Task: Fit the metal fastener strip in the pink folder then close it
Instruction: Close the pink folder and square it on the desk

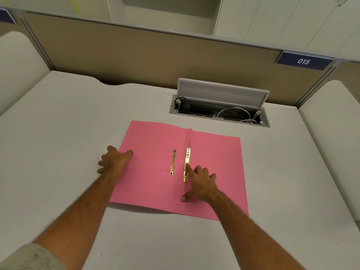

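The pink folder (152, 172) lies open and flat on the white desk (58, 133). Two gold metal pieces rest on it near the spine fold: a narrow strip (172, 162) on the left leaf and a wider fastener bar (187, 158) along the fold. My left hand (114, 160) presses flat on the folder's left edge, thumb on the pink card. My right hand (200, 182) rests on the right leaf, its index fingertip touching the wider bar's lower half, thumb down on the fold. Neither hand grips anything.
An open cable hatch (220, 110) with its lid raised and white and black cables inside sits in the desk just behind the folder. A beige partition (136, 55) with a "015" label (303, 61) closes the back. Low side panels flank the desk.
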Tool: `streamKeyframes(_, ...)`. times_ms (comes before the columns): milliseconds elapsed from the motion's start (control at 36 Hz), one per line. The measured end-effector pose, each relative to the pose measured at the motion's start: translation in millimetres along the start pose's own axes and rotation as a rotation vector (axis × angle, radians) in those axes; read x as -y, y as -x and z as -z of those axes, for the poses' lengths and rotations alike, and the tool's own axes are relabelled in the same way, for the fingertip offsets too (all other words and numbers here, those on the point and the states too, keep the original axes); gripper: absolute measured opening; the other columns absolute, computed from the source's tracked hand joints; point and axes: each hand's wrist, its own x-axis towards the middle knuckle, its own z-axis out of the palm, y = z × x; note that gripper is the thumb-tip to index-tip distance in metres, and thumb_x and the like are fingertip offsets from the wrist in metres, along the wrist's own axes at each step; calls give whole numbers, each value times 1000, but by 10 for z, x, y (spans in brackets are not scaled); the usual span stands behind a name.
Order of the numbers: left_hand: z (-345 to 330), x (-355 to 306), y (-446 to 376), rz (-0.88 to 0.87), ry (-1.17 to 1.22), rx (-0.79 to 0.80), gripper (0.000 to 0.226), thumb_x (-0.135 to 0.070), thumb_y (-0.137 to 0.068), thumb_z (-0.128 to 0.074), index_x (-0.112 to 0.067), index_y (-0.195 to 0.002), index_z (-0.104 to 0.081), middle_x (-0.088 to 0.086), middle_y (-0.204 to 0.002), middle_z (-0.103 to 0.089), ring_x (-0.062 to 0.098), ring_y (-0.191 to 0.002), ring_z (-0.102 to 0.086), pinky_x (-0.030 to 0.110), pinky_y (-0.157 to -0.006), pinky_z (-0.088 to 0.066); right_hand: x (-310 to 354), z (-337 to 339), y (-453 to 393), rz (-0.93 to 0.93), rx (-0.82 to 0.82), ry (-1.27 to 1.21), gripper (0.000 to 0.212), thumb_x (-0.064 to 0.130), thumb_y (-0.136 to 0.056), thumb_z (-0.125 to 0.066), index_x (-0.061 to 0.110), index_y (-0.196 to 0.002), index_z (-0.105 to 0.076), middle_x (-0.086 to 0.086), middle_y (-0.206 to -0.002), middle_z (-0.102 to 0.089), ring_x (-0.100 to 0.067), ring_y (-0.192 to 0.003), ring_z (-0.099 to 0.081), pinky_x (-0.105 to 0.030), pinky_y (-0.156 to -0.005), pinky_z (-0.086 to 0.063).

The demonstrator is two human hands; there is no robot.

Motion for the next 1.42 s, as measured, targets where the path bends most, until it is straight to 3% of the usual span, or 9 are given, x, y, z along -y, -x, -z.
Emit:
streamKeyframes(278,359,-196,180,-160,134,-242,25,-8,-91,-56,-12,-106,-75,15,-111,-73,40,-109,-61,46,-99,-39,48,39,51,-27,13,-9,135,63,-58,-85,24,-159,-3,-12,-149,-37,-34,-138,-33,-63,-112,-27)
streamKeyframes(417,571,-252,319,-328,332,-183,16,-8,-85,-64,-8,-92,-79,7,-92,-76,29,-92,-70,27,-76,-46,85,103,82,-45,34,-30,136,63,-57,-86,26,-158,-3,-13,-148,-39,-35,-136,-34,-62,-109,-30)
streamKeyframes(556,675,-350,450,-429,380,-124,8,-18,-82,-73,-13,-86,-79,2,-86,-76,22,-86,-69,30,-79,-53,102,224,88,-106,35,-245,133,66,-60,-84,32,-158,-2,-15,-146,-42,-37,-136,-38,-57,-109,-35)
streamKeyframes(667,701,-459,570,-493,412,-92,5,-19,-82,-74,-17,-82,-78,-4,-83,-75,19,-86,-70,32,-80,-56,111,385,118,-109,-122,-430,117,69,-65,-79,32,-156,-16,-14,-140,-48,-34,-130,-44,-55,-106,-38)
streamKeyframes(833,672,-720,811,-614,403,-31,8,-22,-88,-71,-18,-88,-78,-5,-84,-75,17,-83,-69,34,-77,-58,150,752,213,-58,-514,-567,66,45,-88,-69,26,-147,-44,-6,-136,-55,-27,-127,-49,-51,-104,-41)
streamKeyframes(1000,420,-1029,1228,-762,398,-2,14,-22,-93,-68,-16,-103,-75,-6,-92,-72,10,-86,-67,28,-81,-56,179,1132,369,39,-762,-677,45,29,-97,-61,23,-141,-54,0,-145,-55,-21,-137,-42,-47,-112,-38)
streamKeyframes(1139,142,-1249,1526,-829,429,28,22,-25,-94,-67,-17,-114,-71,-8,-101,-69,3,-84,-64,12,-75,-48,156,1319,459,43,-828,-698,41,29,-98,-59,24,-140,-57,3,-145,-57,-19,-138,-42,-38,-112,-36)
streamKeyframes(1306,-163,-1407,1808,-893,416,93,29,-29,-95,-65,-16,-121,-67,-1,-116,-72,9,-100,-64,25,-90,-53,29,1427,569,-7,-789,-825,40,41,-99,-57,27,-136,-60,5,-141,-61,-18,-131,-54,-40,-108,-47)
streamKeyframes(1417,-392,-1475,1949,-920,433,152,33,-32,-96,-63,-19,-126,-64,-2,-121,-71,10,-105,-64,17,-84,-50,-75,1475,655,2,-775,-888,36,36,-103,-51,23,-134,-63,3,-134,-67,-4,-115,-59,-20,-95,-45)
